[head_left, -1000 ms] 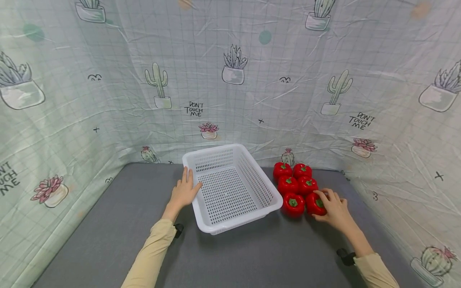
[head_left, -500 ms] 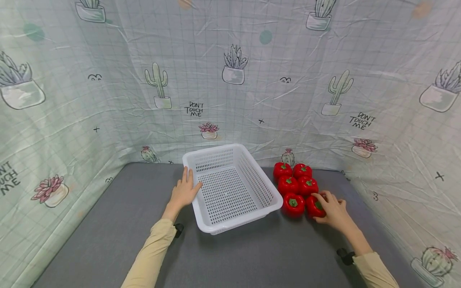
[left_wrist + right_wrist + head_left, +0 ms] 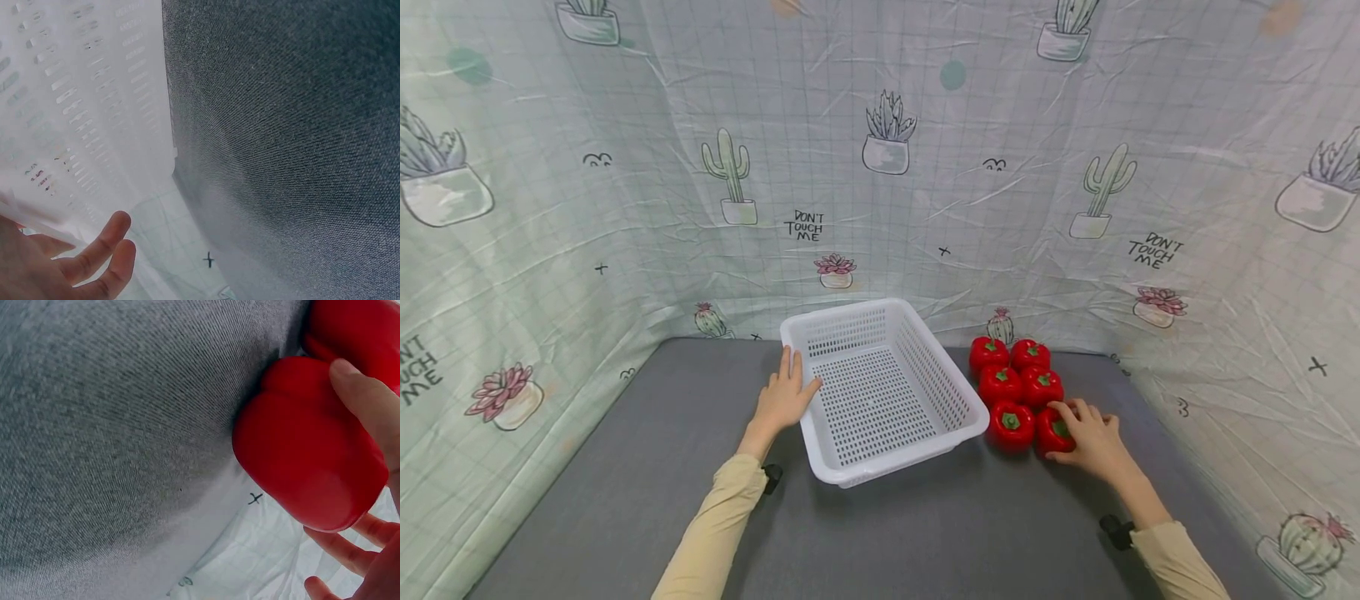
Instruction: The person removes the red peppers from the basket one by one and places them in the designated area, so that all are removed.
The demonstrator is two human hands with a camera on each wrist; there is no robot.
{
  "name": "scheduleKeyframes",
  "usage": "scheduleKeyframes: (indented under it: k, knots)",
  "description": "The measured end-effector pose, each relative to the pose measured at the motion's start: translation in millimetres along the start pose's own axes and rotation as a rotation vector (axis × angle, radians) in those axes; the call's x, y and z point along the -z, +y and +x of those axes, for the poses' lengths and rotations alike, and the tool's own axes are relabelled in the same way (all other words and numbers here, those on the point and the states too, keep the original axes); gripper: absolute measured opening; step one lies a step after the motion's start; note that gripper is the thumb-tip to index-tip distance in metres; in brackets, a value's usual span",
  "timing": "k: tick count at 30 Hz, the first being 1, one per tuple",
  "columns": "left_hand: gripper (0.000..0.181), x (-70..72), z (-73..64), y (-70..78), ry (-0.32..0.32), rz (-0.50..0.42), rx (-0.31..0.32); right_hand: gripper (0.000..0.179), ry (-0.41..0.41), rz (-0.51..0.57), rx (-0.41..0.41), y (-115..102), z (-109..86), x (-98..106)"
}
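Note:
A white perforated plastic basket stands on the table. My left hand rests on its left rim, fingers straight and thumb over the edge; in the left wrist view, two fingertips hang loosely outside the wall. To the right of the basket several red bell peppers with green stems stand in two columns. My right hand grips the nearest right bell pepper, thumb on the near side and fingers round the far side. That pepper touches its neighbour in the right wrist view.
A dark grey cloth covers the table. Behind and at both sides hangs a pale curtain printed with cacti. The basket's right front corner almost meets the nearest left pepper.
My right hand and the pepper in its grip have shifted slightly left, towards the neighbouring pepper. The left hand and the basket have not moved.

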State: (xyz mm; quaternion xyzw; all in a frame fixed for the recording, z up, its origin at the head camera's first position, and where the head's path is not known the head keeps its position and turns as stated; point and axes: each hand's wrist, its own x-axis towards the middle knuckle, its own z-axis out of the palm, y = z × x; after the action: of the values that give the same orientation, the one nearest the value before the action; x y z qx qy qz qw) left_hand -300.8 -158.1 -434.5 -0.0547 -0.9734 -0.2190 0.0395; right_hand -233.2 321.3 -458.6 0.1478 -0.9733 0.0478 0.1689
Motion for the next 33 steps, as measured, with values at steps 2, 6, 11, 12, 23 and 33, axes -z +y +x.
scheduleKeyframes:
  k: [2,6,11,12,23,33]
  knots:
    - [0.072,0.8,-0.6,0.0,0.005,0.003,-0.003,0.077,-0.009,-0.004,-0.005,0.5,-0.3,1.3]
    - [0.073,1.1,-1.4,-0.1,0.009,0.005,-0.004,0.079,-0.041,-0.006,-0.006,3.4,-2.6,4.3]
    - [0.073,1.3,-0.9,-0.4,0.013,0.006,-0.007,0.081,-0.053,-0.009,-0.010,8.3,-7.0,5.8]
    - [0.073,1.4,-0.7,-0.5,0.014,0.009,-0.008,0.080,-0.053,-0.007,-0.010,9.1,-7.7,5.9]
    - [0.072,-0.6,2.0,-1.4,0.006,0.009,-0.006,0.076,-0.036,-0.016,-0.019,8.6,-5.9,4.2]
    - [0.072,-3.1,2.2,-2.1,0.003,0.011,-0.013,0.075,-0.057,-0.013,-0.036,7.2,-4.6,3.7]
